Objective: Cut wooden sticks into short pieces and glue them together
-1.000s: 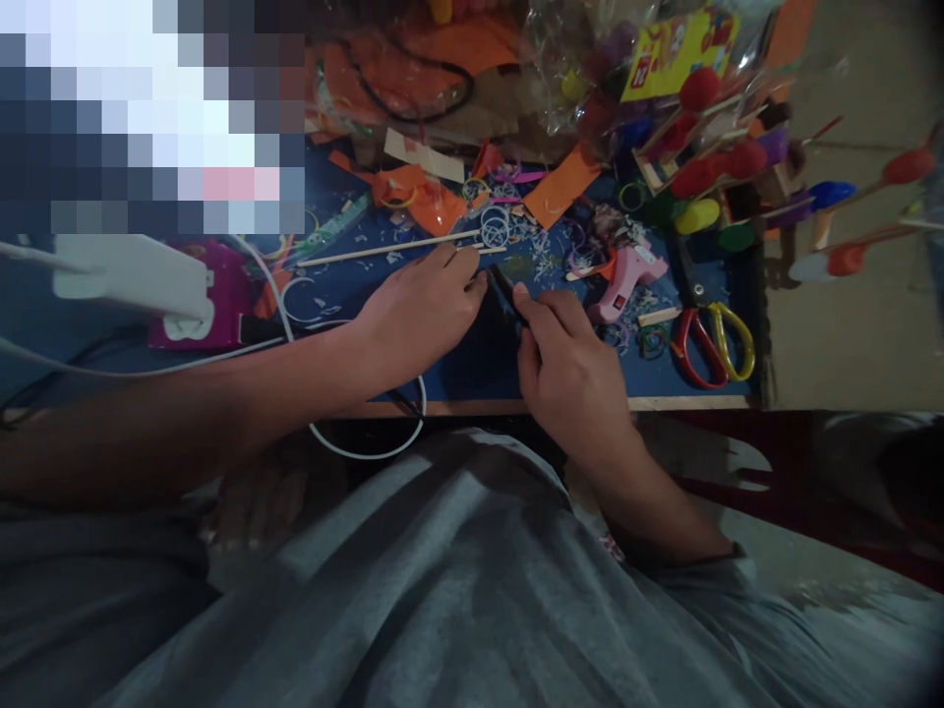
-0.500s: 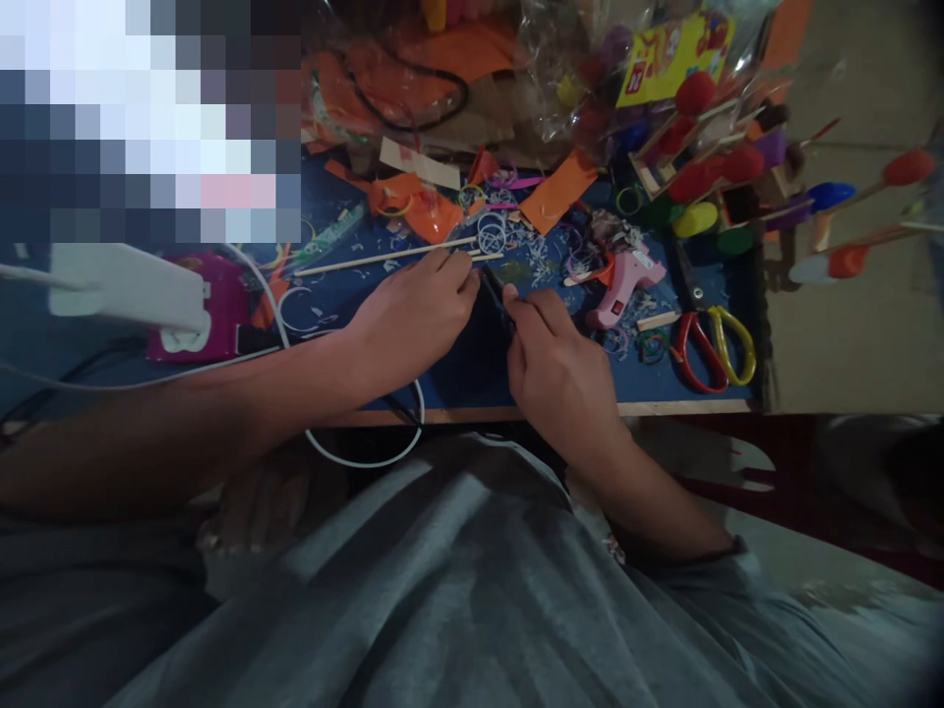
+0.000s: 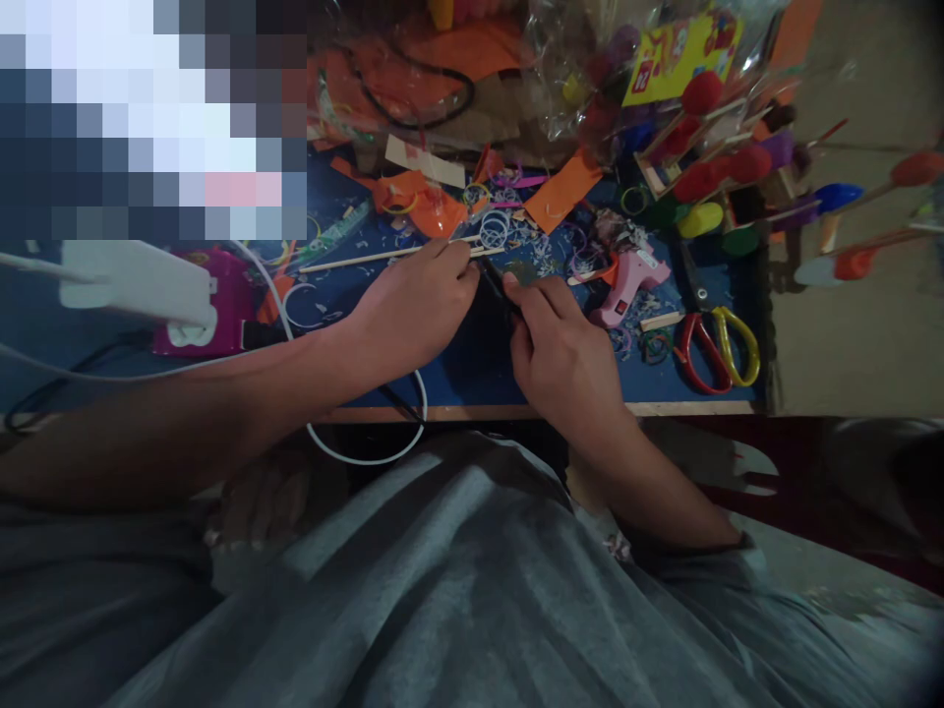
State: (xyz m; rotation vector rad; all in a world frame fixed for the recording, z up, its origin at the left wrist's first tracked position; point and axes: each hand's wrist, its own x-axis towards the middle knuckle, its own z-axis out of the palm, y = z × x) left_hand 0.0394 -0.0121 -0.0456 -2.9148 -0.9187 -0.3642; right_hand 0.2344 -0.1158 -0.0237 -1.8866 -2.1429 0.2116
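My left hand (image 3: 420, 310) rests on the blue work board (image 3: 664, 379), its fingertips pinched on a long thin wooden stick (image 3: 361, 259) that lies across the board. Close to its right, my right hand (image 3: 564, 359) is closed round a small dark tool (image 3: 496, 285) whose tip points at the stick's end by my left fingers. The scene is dim and the tool's shape is hard to make out.
A pink glue gun (image 3: 626, 285) and red-and-yellow scissors (image 3: 712, 344) lie right of my hands. Orange paper scraps (image 3: 560, 187), plastic rings and shavings litter the board. A white cable (image 3: 369, 452) loops over the front edge. Stick-and-ball models (image 3: 723, 147) crowd the back right.
Both hands have crept slightly up and away from me along the stick, the right hand closing in on the left; the tool's tip now sits nearer the stick.
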